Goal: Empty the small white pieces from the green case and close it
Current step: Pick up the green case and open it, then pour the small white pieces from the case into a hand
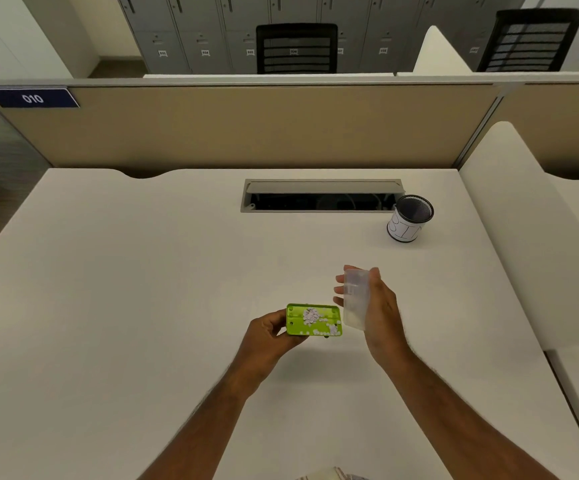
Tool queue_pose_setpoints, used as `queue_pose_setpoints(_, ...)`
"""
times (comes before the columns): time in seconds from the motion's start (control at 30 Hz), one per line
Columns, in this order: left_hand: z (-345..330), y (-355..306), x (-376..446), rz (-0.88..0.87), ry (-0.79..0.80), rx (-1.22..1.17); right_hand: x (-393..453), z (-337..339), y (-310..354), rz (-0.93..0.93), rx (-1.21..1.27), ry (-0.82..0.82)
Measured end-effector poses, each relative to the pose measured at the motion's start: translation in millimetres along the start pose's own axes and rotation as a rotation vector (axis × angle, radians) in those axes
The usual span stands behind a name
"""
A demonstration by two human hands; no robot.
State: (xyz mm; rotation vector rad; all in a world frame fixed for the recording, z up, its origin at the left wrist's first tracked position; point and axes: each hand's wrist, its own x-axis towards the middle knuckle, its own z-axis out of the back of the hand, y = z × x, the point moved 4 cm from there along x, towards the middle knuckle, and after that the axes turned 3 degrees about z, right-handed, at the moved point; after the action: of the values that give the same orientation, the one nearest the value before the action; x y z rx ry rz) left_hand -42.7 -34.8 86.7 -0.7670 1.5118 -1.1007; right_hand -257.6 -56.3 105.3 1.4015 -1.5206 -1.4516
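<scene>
Green case [314, 321], open, rectangular, held above the desk [142, 271] near its front middle. Interior faces up and toward the camera. White pieces [311, 315] lie inside: one dense heap near the upper middle, loose ones scattered along the lower and right parts.

Left hand [270, 336]: gripping the case at its left end, fingers curled around the edge.

Right hand [372, 306]: closed around a clear lid [356, 297], frosted and rectangular, held on edge just right of the case, its lower corner close to the case's right end. Fingertips [341, 289] show past the lid's left side, thumb at its top right. Whether lid and case touch cannot be told.

Desk: off-white, broad, with a curved cut-out at the back edge.

Cable tray [321, 195]: grey, set into the desk at the back middle, flap raised, dark inside.

Cup [409, 218]: black mesh, wrapped in white paper with drawn lines, standing upright right of the tray, well apart from the hands.

Partition [246, 126]: tan, behind the desk, bearing a blue plate [32, 98] reading 010 at upper left.

Beyond: two black mesh chairs [296, 48] and grey lockers [205, 29].
</scene>
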Motion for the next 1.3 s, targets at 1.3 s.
queue_pose_setpoints(1.3, 10.1, -1.8, -4.7, 0.001, -0.03, 0.003, 4.2, 53.1, -72.5, -0.215, -0.574, -0.084)
